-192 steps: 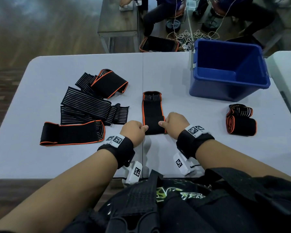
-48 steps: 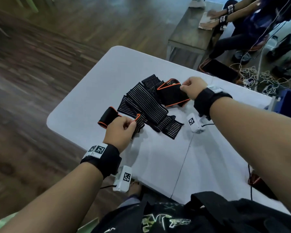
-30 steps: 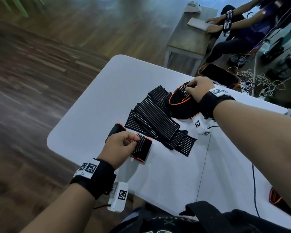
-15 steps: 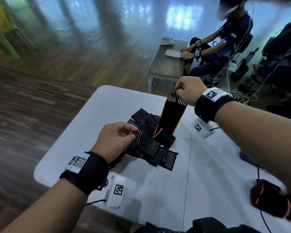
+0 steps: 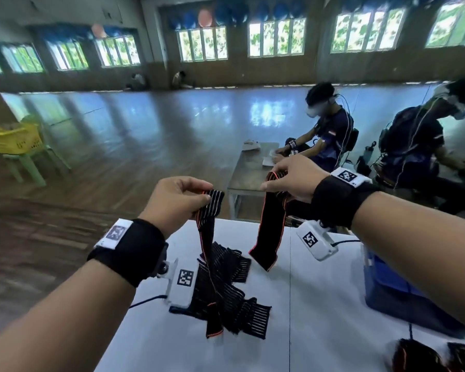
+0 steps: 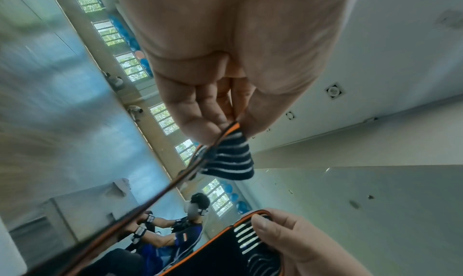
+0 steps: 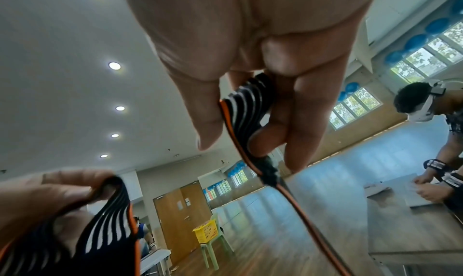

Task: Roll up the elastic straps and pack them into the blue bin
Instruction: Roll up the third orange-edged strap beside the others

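Both hands are raised above the white table (image 5: 320, 304), and each pinches the striped end of its own strap. Left hand (image 5: 176, 202): thumb and fingers clamp the end of the thinner strap (image 5: 207, 232), which hangs down and reaches the pile of loose straps (image 5: 231, 294) on the table. Right hand (image 5: 293, 178): fingers curl round the end of the wider strap (image 5: 269, 232), which hangs free with its lower end clear of the table surface.

Step in hand, as judged from these pictures: separating straps from the pile before rolling.

1. Raise the thinner strap until its lower end leaves the pile; a snag could drag other straps along.
2. Set one strap down before rolling. Rolling likely needs both hands on one strap.
3. Lay the chosen strap flat, start at one end, and keep the orange edges aligned so the roll stays even.
4. Keep tension on the elastic, or the roll may spring open.

The blue bin (image 5: 387, 285) stands at the right of the table, partly hidden by the right forearm; its contents cannot be seen. Two rolled straps (image 5: 438, 358) lie on the table near the lower right corner, outside the bin.

View differences: only the head view shows the pile, bin and rolls. The left wrist view shows the thumb-to-finger pinch on the striped end at close range. The right wrist view shows the fingers wrapped round the wider strap's bunched end.
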`<state>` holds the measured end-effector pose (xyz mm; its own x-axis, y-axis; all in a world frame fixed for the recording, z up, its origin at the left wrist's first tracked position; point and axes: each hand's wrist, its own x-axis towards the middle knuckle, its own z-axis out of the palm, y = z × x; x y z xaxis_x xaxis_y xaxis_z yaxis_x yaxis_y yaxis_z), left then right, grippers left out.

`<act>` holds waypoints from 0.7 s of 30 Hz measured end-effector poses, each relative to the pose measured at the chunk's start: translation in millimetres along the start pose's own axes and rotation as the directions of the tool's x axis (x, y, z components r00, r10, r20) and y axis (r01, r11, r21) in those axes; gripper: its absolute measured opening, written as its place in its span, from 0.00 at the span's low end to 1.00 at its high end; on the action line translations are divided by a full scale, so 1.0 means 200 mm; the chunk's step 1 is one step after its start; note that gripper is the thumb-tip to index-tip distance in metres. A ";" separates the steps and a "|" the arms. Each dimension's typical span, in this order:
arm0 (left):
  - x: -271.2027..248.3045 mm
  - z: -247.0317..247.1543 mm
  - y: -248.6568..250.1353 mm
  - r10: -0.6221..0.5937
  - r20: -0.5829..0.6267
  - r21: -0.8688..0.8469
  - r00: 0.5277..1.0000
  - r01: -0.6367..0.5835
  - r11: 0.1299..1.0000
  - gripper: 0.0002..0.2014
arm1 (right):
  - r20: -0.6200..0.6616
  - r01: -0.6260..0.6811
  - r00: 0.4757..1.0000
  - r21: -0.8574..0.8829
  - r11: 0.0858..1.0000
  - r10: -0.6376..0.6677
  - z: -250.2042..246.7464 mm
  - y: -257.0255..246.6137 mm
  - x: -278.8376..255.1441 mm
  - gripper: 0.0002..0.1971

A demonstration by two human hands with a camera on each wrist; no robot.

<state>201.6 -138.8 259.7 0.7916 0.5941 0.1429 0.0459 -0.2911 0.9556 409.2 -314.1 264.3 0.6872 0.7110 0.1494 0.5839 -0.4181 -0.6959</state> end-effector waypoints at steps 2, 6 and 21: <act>0.02 0.05 0.08 0.020 0.027 -0.032 0.999 -0.019 0.999 0.09 | 0.015 0.003 1.000 0.004 1.000 -0.003 -0.04 -0.01 -0.05 0.24; 0.06 0.15 0.15 0.039 0.056 -0.056 0.998 -0.036 0.998 0.09 | -0.031 -0.026 0.999 0.034 0.999 0.027 -0.12 -0.01 -0.14 0.25; 0.07 0.62 0.27 0.100 0.177 -0.231 0.979 -0.058 0.971 0.13 | -0.253 0.019 0.948 0.653 0.757 0.194 -0.39 0.00 -0.50 0.10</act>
<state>291.2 -238.9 280.9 0.8874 0.4201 0.1901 -0.1416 -0.1442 0.9794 374.2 -428.4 304.7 0.8739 0.4499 0.1840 0.1729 0.0659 -0.9827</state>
